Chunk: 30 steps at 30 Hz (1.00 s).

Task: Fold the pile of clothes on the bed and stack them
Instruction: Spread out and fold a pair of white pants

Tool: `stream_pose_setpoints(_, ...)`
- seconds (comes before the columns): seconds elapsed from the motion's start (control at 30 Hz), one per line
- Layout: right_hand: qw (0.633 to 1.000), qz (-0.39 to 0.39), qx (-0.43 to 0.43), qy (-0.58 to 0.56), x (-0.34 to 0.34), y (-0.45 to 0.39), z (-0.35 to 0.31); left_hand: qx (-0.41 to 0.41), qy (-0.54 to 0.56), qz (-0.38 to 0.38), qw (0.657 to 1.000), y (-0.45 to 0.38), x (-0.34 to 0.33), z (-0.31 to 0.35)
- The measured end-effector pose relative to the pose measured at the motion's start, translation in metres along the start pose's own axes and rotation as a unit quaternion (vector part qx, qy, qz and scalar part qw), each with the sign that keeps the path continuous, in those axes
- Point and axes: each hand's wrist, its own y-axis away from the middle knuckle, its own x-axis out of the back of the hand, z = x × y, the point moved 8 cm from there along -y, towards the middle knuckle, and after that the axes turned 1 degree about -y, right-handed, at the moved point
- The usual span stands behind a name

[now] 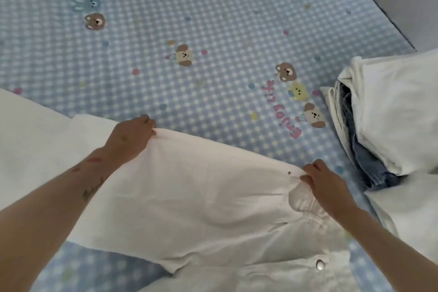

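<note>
Big bed [189, 19] up top, covered in a light blue gingham sheet printed with little cartoon bears and bunnies. Spread across the near part, a pair of white denim trousers [201, 197] with a silver snap button [320, 264] at the waistband and a tiny rivet by the pocket. Off at the right edge, a stack of folded clothes [384, 125], white layers over blue denim, resting on the sheet. Left hand [132, 137] curled around the far edge of the trouser fabric, gripping it. Right hand [324, 182] pinching the same edge near the rivet, fingers bent tight.
</note>
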Motion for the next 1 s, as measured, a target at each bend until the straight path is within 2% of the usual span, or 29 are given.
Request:
stream_pose_setpoints(0.03, 1.000, -0.006, -0.012, -0.003, -0.002, -0.002, 0.001, -0.008, -0.006, 0.013, 1.000, -0.002, 0.003, 0.000)
stream_pose_setpoints(0.07, 1.000, -0.013, -0.022, -0.008, -0.004, -0.003, -0.001, -0.012, -0.015, -0.010, 1.000, 0.001, 0.000, -0.006)
stream_pose_setpoints(0.17, 0.998, -0.027, -0.046, -0.015, -0.006, -0.002, -0.004, 0.007, -0.103, -0.175, 0.979, 0.029, -0.026, -0.059)
stream_pose_setpoints(0.2, 0.998, -0.030, -0.060, -0.014, -0.004, -0.001, -0.002, 0.023, -0.124, -0.185, 0.975, 0.039, -0.024, -0.081)
stream_pose_setpoints(0.3, 0.997, -0.005, -0.079, 0.018, 0.008, -0.001, -0.020, 0.017, -0.108, -0.099, 0.989, 0.053, 0.000, -0.116)
stream_pose_setpoints(0.4, 0.997, 0.047, 0.008, -0.055, 0.016, -0.002, -0.119, -0.003, -0.070, -0.062, 0.996, 0.057, 0.016, -0.124)
stream_pose_setpoints(0.47, 0.987, 0.042, 0.104, -0.117, 0.013, -0.007, -0.213, 0.021, -0.048, -0.071, 0.996, 0.060, 0.012, -0.130)
stream_pose_setpoints(0.57, 0.970, -0.043, 0.206, -0.121, -0.016, -0.029, -0.343, 0.096, -0.041, -0.078, 0.991, 0.071, 0.006, -0.165)
stream_pose_setpoints(0.67, 0.967, -0.076, 0.236, -0.055, -0.041, -0.058, -0.419, 0.138, -0.058, -0.175, 0.973, 0.090, -0.018, -0.212)
stream_pose_setpoints(0.77, 0.974, -0.086, 0.207, -0.009, -0.066, -0.087, -0.446, 0.131, -0.083, -0.225, 0.962, 0.101, -0.038, -0.251)
stream_pose_setpoints(0.87, 0.982, -0.062, 0.179, 0.004, -0.085, -0.102, -0.449, 0.128, -0.129, -0.189, 0.965, 0.087, -0.040, -0.283)
stream_pose_setpoints(1.0, 0.985, 0.029, 0.171, 0.000, -0.090, -0.100, -0.453, 0.115, -0.165, -0.145, 0.969, 0.046, -0.030, -0.322)
